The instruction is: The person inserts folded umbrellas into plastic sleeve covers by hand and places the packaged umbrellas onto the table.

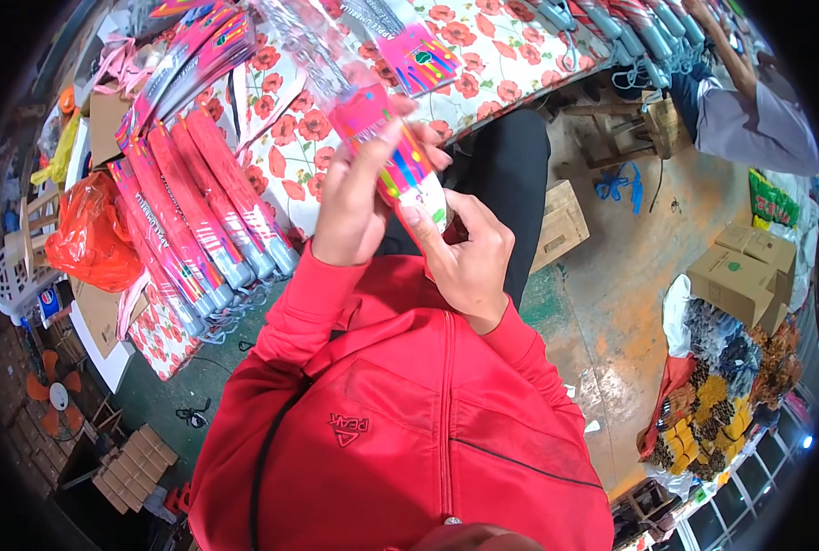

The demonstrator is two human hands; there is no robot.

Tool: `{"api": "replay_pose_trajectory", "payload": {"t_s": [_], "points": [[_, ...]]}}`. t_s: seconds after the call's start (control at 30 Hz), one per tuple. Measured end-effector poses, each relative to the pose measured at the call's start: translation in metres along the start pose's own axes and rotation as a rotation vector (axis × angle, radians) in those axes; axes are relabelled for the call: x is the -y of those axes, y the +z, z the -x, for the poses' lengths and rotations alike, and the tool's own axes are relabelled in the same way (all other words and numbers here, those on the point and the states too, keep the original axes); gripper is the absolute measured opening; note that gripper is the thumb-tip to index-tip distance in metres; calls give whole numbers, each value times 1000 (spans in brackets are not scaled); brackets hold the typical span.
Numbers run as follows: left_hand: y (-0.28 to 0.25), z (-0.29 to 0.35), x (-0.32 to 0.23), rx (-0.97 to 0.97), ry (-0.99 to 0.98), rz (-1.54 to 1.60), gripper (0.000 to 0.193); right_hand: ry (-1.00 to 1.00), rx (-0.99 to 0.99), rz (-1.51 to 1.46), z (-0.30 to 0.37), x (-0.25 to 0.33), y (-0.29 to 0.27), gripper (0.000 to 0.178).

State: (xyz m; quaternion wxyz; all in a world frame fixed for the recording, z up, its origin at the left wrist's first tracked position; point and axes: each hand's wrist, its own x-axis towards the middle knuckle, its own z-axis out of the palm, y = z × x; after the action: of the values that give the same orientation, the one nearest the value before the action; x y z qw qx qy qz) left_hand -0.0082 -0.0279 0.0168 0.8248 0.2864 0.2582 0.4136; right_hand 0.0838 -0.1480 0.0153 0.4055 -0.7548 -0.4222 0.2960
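Close to my chest, both hands hold a pink printed plastic sleeve (400, 173) with coloured stripes and a white end. My left hand (359, 188), slightly blurred, has its fingers closed around the middle of it. The sleeve's lower end is pinched between the thumb and fingers of my right hand (469, 253). Its clear upper part stretches away over the table; I cannot tell whether anything is inside. To the left lies a row of red umbrellas (212, 197) in similar sleeves, grey handles toward me. Flat printed sleeves (189, 69) are piled beyond them, and another sleeve (419, 60) lies further right.
A flowered cloth covers the table (290, 151). More umbrellas (634, 37) lie at its far right, near a person in a grey shirt (758, 124). An orange plastic bag (97, 234) sits at the left. Cardboard boxes (740, 271) and a wooden stool (621, 133) stand to the right.
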Motion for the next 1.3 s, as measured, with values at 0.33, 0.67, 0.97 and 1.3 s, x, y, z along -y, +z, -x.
{"api": "replay_pose_trajectory", "payload": {"t_s": [0.33, 0.67, 0.97, 1.3], "points": [[4, 9, 7, -28, -2, -120, 35, 170, 157, -796, -8, -12, -8, 41], [-14, 12, 6, -224, 116, -130, 37, -73, 233, -52, -3, -21, 1, 51], [-26, 27, 5, -35, 108, -185, 38, 320, 551, -483, 5, -14, -12, 32], [-30, 16, -28, -127, 147, -153, 37, 361, 773, -877, -2, 3, 0, 23]]}}
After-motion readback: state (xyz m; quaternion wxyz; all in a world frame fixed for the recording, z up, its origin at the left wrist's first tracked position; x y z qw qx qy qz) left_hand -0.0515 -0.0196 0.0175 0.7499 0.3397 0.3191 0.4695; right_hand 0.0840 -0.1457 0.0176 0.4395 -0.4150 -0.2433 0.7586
